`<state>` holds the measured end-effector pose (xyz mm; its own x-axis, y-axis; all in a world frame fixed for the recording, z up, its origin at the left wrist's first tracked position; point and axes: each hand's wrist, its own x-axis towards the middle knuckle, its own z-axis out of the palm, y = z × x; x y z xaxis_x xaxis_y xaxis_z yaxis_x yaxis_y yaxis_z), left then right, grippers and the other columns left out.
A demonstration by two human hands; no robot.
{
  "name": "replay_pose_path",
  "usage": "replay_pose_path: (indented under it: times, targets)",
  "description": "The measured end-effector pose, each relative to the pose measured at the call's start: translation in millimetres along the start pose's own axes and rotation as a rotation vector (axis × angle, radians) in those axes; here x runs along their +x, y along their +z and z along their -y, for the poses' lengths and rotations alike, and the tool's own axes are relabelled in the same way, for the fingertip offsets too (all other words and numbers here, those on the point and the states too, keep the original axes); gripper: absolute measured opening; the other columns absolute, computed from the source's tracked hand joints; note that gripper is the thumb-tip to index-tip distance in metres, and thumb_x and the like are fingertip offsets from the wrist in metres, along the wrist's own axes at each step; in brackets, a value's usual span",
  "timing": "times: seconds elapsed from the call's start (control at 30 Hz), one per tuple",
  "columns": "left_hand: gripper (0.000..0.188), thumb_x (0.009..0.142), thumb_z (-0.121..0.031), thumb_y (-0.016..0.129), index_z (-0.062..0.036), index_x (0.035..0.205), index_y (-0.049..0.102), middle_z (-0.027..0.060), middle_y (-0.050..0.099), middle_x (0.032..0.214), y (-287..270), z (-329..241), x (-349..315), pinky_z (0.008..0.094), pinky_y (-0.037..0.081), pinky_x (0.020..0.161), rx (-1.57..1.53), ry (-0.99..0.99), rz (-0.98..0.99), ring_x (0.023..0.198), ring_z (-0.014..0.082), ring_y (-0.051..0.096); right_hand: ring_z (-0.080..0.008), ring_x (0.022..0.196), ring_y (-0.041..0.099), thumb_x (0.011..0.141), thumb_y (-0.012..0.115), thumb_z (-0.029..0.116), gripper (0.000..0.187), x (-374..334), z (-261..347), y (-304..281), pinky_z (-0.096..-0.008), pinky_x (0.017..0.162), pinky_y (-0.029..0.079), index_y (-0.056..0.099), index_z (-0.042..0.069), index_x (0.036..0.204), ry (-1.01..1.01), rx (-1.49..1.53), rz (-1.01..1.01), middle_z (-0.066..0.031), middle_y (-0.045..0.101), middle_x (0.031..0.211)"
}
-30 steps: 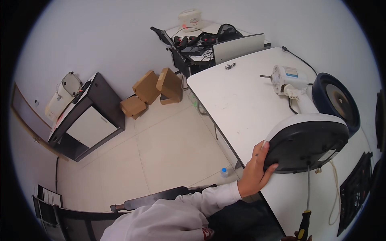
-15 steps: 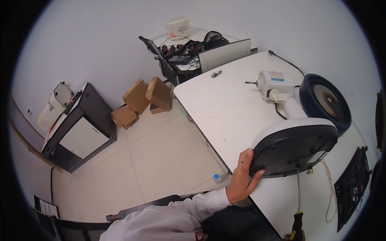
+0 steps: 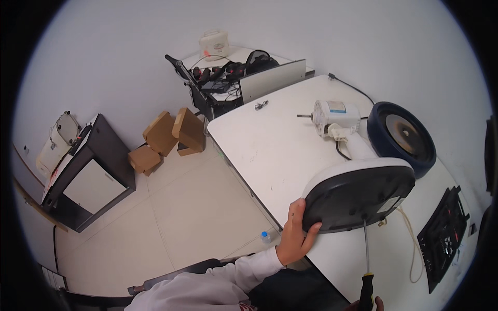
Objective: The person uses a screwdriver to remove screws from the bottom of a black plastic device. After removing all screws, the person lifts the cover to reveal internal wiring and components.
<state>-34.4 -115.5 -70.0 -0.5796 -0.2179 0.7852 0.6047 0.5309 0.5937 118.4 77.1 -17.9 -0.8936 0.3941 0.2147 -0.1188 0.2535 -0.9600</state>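
Labels (image 3: 337, 107) mark the motor (image 3: 340, 120) and black base (image 3: 347, 203), too small for me to read. My left hand (image 3: 294, 237) grips the base's edge; my right hand (image 3: 379, 303) holds the screwdriver (image 3: 367, 284).

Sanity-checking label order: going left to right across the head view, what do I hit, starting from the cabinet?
Dark cabinet with a white door → cardboard boxes → blue-capped bottle → left hand → black-bottomed base → black tray. Screwdriver left out: it overlaps the base's span.
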Motion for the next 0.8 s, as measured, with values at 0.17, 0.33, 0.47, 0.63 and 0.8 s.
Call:
replay_pose_path:
  times: [0.17,0.33,0.47,0.63,0.8]
  targets:
    - [0.073,0.081,-0.003,0.058,-0.0002,0.138,0.013,0.03,0.04,0.115,0,-1,-1,0.0422,0.039,0.084,-0.002,0.008,-0.007,0.096,0.0417,0.047,-0.0141,0.044,0.04,0.087,0.032,0.063,0.072,-1,-8,0,-0.0245,0.037,0.029,0.046,-0.002,0.116,0.108,-0.171,-0.175,-0.0075,0.05,0.062]
    - [0.073,0.081,-0.002,0.057,-0.0012,0.138,0.012,0.0293,0.041,0.114,4,4,-4,0.0427,0.039,0.083,-0.043,-0.02,0.01,0.095,0.0402,0.047,-0.0161,0.066,0.049,0.093,0.047,0.028,0.036,0,3,-10,-0.0255,0.055,0.041,0.052,0.002,0.117,-0.005,-0.315,-0.083,-0.0133,0.053,0.092]
    - [0.074,0.08,-0.001,0.057,-0.002,0.139,0.012,0.0284,0.04,0.116,1,6,-7,0.0415,0.038,0.084,-0.083,-0.028,0.011,0.097,0.0386,0.046,-0.0211,0.082,0.054,0.089,0.053,0.018,0.028,12,-17,-30,-0.0263,0.06,0.045,0.056,0.002,0.112,-0.485,-0.649,-0.006,-0.014,0.041,0.117]
    - [0.074,0.081,-0.001,0.058,-0.0015,0.139,0.012,0.0288,0.04,0.115,3,6,-6,0.0421,0.037,0.085,-0.072,-0.029,0.014,0.097,0.0388,0.045,-0.0217,0.084,0.055,0.093,0.045,0.029,0.037,13,-8,-3,-0.0256,0.054,0.046,0.052,0.001,0.116,-0.307,-0.333,-0.093,-0.0155,0.043,0.115]
    - [0.074,0.08,-0.001,0.058,-0.0014,0.138,0.012,0.0284,0.04,0.114,3,5,-7,0.0418,0.037,0.085,-0.083,-0.038,0.013,0.095,0.0382,0.046,-0.0207,0.078,0.056,0.093,0.047,0.026,0.037,11,-14,4,-0.0228,0.049,0.045,0.045,0.001,0.12,-0.22,-0.177,-0.241,-0.0165,0.042,0.116]
